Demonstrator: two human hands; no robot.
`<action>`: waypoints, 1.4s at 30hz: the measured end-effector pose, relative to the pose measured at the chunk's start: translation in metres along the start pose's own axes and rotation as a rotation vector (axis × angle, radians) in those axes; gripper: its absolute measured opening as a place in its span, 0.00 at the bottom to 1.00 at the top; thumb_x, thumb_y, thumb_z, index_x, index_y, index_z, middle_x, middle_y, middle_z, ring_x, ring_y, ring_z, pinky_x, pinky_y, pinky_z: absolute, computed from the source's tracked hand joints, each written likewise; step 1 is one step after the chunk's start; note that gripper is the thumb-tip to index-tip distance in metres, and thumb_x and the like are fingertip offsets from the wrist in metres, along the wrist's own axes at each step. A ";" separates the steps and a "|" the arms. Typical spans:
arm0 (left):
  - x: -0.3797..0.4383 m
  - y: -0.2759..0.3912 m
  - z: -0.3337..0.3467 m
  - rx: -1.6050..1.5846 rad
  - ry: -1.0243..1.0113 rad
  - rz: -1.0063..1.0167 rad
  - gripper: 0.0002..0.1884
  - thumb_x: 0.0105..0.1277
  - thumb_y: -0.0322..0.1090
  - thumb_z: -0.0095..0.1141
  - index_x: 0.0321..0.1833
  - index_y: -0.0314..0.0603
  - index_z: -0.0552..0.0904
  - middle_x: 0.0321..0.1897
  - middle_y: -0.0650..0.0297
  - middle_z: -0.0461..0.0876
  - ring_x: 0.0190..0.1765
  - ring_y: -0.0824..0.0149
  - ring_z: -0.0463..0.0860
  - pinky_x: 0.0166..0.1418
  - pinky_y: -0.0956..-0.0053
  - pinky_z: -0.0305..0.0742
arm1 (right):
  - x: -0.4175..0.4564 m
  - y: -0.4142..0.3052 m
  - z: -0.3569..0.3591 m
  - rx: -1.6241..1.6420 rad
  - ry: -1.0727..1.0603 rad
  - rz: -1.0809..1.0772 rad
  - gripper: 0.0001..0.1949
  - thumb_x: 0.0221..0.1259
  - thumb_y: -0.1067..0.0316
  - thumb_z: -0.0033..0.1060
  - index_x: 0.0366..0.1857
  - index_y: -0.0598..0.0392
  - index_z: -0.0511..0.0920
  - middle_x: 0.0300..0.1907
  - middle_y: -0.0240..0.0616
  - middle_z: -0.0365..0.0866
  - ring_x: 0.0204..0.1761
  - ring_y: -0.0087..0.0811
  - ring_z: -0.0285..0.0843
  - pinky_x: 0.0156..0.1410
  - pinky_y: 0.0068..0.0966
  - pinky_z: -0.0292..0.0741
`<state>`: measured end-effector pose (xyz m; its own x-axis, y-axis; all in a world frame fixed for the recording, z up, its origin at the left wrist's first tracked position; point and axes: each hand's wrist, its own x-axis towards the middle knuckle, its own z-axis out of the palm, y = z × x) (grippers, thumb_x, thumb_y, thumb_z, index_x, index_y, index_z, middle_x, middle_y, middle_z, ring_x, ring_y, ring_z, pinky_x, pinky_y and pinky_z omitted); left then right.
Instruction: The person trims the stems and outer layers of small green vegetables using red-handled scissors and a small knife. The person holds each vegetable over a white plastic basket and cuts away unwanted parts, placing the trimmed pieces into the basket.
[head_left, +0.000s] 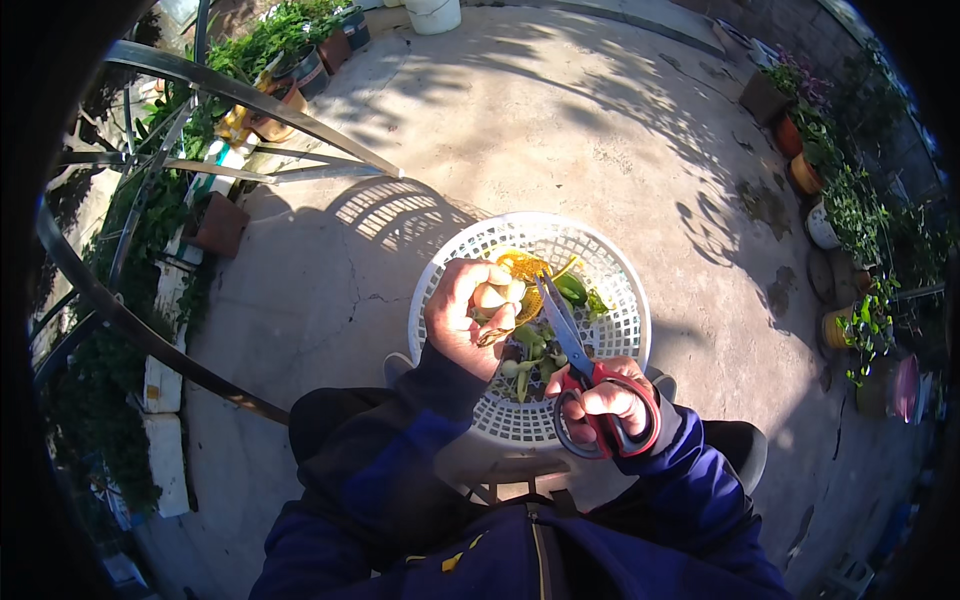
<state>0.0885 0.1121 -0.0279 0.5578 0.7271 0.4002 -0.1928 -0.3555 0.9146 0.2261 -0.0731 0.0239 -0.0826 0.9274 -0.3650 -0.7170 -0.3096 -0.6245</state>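
A pair of scissors (571, 341) with red and grey handles is in my right hand (611, 401), its blades pointing up and left. The blade tips are at a yellow mesh net (525, 264) beside my left hand (465, 307). My left hand grips a pale, rounded item (491, 298), perhaps a bulb or fruit, together with part of the net. Both hands are over a white plastic basket (637, 300). In it lie green leafy pieces (574, 289) and pale green vegetable pieces (529, 364); my hands and the scissors hide part of its contents.
The basket stands between my feet on a concrete floor (585, 165). A curved metal frame (247, 97) rises at the left. Potted plants (806, 172) line the right side, and more pots and white foam boxes (165, 375) line the left. A white bucket (435, 15) stands at the far edge.
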 end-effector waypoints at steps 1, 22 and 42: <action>0.001 -0.002 0.000 0.027 -0.001 0.038 0.18 0.61 0.09 0.56 0.51 0.35 0.76 0.44 0.60 0.77 0.40 0.73 0.81 0.39 0.77 0.78 | 0.000 0.000 0.000 -0.007 0.009 -0.002 0.22 0.58 0.66 0.70 0.50 0.73 0.77 0.28 0.37 0.78 0.24 0.28 0.76 0.30 0.23 0.71; 0.013 -0.003 -0.012 -0.634 0.070 -0.742 0.14 0.70 0.22 0.55 0.57 0.31 0.78 0.43 0.56 0.84 0.38 0.65 0.87 0.36 0.75 0.88 | 0.002 0.000 -0.007 -0.272 0.138 -0.136 0.21 0.55 0.65 0.66 0.49 0.70 0.77 0.29 0.36 0.76 0.27 0.26 0.75 0.32 0.22 0.71; 0.006 -0.003 -0.004 -0.535 -0.065 -0.527 0.16 0.63 0.16 0.60 0.54 0.30 0.79 0.44 0.58 0.81 0.43 0.67 0.83 0.48 0.69 0.87 | -0.001 -0.007 -0.003 0.026 0.049 0.018 0.16 0.59 0.68 0.65 0.45 0.71 0.79 0.22 0.39 0.77 0.21 0.28 0.75 0.26 0.24 0.70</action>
<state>0.0891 0.1193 -0.0278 0.7282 0.6798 -0.0871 -0.2438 0.3758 0.8941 0.2330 -0.0722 0.0267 -0.0618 0.9102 -0.4095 -0.7336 -0.3196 -0.5998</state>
